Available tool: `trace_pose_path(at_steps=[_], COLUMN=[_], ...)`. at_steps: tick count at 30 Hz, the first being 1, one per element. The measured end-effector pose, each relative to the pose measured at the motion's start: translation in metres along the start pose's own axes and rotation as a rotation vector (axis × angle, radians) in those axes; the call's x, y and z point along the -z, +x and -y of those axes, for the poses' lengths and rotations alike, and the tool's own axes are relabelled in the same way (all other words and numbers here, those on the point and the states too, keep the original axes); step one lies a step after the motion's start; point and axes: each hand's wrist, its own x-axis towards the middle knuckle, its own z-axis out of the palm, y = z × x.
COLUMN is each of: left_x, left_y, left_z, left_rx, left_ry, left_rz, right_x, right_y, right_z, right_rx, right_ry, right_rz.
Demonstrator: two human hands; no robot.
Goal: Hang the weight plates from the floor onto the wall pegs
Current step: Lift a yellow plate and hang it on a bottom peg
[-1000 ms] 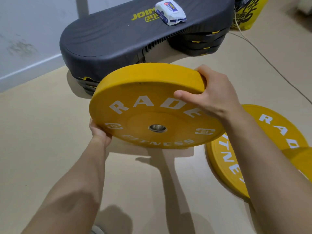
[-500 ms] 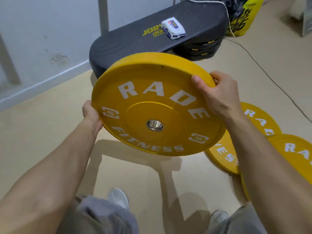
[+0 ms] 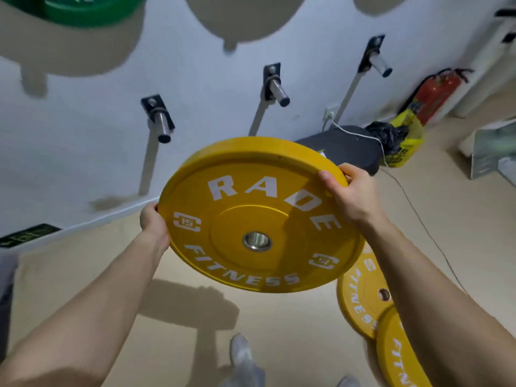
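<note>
Since the earlier frame the view has swung up from the floor to the wall, and the yellow plate point(image 3: 259, 216) has risen with it. The left hand point(image 3: 153, 223) and right hand point(image 3: 353, 195) are closed on opposite rim edges, face tilted toward the camera. Its centre bore point(image 3: 257, 241) sits below and in front of 3 bare pegs; the middle peg point(image 3: 277, 90) lies most directly ahead. 2 more plates point(image 3: 363, 300) remain on the floor. A grey bench point(image 3: 349, 149) stands behind.
</note>
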Motion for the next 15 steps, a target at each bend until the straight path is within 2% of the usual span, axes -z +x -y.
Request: trace_pose_path(at_steps=[5, 8, 15], left_x=[0.012, 0.014, 0.007], left_y=[0.01, 0.031, 0.12], left_z=[-0.137, -0.193, -0.268], left_rx=[-0.033, -0.05, -0.052], left_ry=[0.0, -0.004, -0.067], left_rz=[-0.027, -0.073, -0.204], right_x=[-0.006, -0.024, -0.111], right_y=[0.067, 0.113, 0.248], right_z=[0.117, 0.164, 0.205], right_rx=[0.013, 0.042, 0.13], right_ry=[-0.01, 0.011, 0.029], right_rz=[0.021, 0.037, 0.124])
